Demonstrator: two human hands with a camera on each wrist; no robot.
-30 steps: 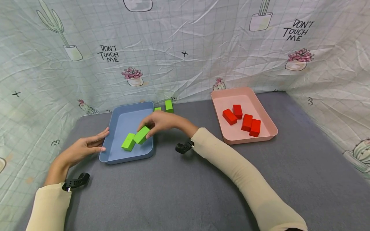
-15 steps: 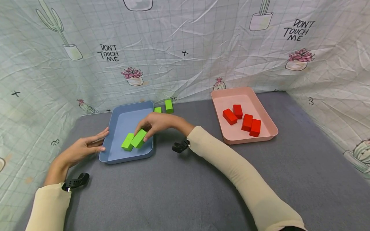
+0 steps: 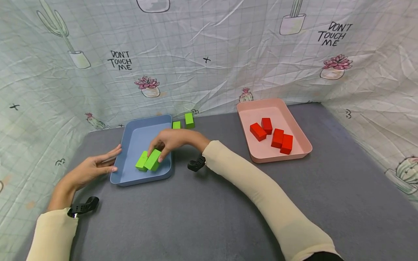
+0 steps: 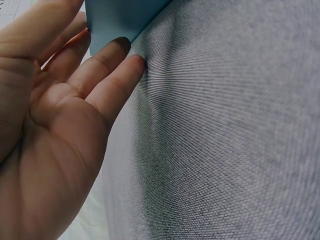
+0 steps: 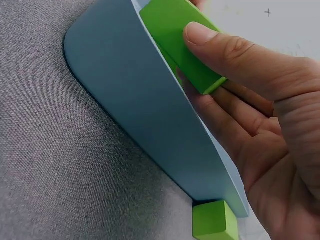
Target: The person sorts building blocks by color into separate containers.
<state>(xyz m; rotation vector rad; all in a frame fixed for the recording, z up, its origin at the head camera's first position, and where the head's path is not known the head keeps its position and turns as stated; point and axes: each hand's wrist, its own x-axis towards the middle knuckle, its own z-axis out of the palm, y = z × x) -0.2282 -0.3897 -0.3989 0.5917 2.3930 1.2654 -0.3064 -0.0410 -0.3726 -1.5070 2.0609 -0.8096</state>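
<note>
Between thumb and fingers, my right hand (image 3: pixel 169 140) pinches a green block (image 3: pixel 152 160) low inside the blue tray (image 3: pixel 128 137). In the right wrist view the thumb presses on one face of this green block (image 5: pixel 182 42). Another green block (image 3: pixel 142 161) lies in the tray just left of it; the two look close together or touching. At the tray's left side, my left hand (image 3: pixel 89 169) has its fingers extended against the outer wall. The left wrist view shows those fingertips touching the blue tray wall (image 4: pixel 120 20).
Two more green blocks, one beside the tray (image 3: pixel 176 125) and one farther right (image 3: pixel 189 120), stand near the back cloth. A pink tray (image 3: pixel 258 154) on the right holds several red blocks (image 3: pixel 277 138). Patterned cloth (image 3: pixel 196 79) closes off the grey table's back and sides.
My right hand has carried the green block left and down, toward the other block in the blue tray. The left hand has stayed at the tray's side.
</note>
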